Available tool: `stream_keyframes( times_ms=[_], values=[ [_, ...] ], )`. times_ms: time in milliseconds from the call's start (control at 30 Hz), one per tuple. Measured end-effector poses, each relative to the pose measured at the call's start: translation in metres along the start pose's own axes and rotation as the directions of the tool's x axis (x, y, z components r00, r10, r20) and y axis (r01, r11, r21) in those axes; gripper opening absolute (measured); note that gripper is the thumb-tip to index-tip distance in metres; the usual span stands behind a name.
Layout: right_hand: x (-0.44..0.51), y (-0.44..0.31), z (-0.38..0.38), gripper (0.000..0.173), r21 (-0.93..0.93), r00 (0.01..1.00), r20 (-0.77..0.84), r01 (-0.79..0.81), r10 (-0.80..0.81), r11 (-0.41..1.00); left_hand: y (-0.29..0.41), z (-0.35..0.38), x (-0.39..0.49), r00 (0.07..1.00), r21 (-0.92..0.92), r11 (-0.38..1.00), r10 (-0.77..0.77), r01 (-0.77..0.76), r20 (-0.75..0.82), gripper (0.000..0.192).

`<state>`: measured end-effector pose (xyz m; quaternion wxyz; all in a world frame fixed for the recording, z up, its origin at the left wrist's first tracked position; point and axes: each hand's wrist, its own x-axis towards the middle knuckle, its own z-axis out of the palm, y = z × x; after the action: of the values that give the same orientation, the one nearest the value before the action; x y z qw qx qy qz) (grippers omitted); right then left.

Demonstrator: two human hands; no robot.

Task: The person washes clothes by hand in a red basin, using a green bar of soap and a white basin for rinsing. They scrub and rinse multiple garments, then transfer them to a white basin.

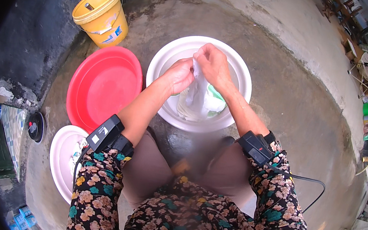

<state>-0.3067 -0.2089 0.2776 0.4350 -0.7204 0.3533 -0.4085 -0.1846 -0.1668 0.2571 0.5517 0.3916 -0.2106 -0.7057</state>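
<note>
A wet white cloth (pixel 196 92) hangs from my two hands over a large white plastic basin (pixel 193 126). My left hand (pixel 179 74) pinches it from the left side, near its upper part. My right hand (pixel 212 63) holds its top end, slightly higher, with the fingers curled around it. The cloth's lower part reaches down to more pale laundry lying in the basin. Something green (pixel 215 93) shows among that laundry, behind the hanging cloth. My fingertips partly hide the edge being gripped.
A red plastic basin (pixel 104 87) sits left of the white one, with a yellow bucket (pixel 107 24) behind it. Another pale basin (pixel 60 165) holding some items is at lower left, near a round black object (pixel 36 127). A wall runs along the left.
</note>
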Motion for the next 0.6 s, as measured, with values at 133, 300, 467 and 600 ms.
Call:
stream_keyframes(
  times_ms=[133,300,467,600],
  values=[
    [-0.036,-0.022,0.015,0.016,0.067,0.97,0.186,0.148,-0.158,0.987,0.004,-0.009,-0.007,0.981,0.093,0.98,-0.165,0.175,-0.105,0.021],
    [-0.07,-0.046,0.022,0.017,-0.026,0.93,0.308,0.222,-0.203,0.975,0.014,0.004,0.01,0.998,0.223,0.974,-0.019,0.031,-0.058,0.021],
    [-0.073,-0.055,0.016,0.02,0.016,0.848,0.358,0.414,-0.392,0.91,0.008,0.011,0.028,0.998,0.256,0.966,0.038,-0.023,-0.053,0.02],
    [-0.071,-0.058,0.017,0.019,-0.02,0.827,0.372,0.462,-0.422,0.887,-0.004,-0.013,0.0,0.997,0.229,0.973,0.0,0.019,-0.08,0.02]
  ],
)
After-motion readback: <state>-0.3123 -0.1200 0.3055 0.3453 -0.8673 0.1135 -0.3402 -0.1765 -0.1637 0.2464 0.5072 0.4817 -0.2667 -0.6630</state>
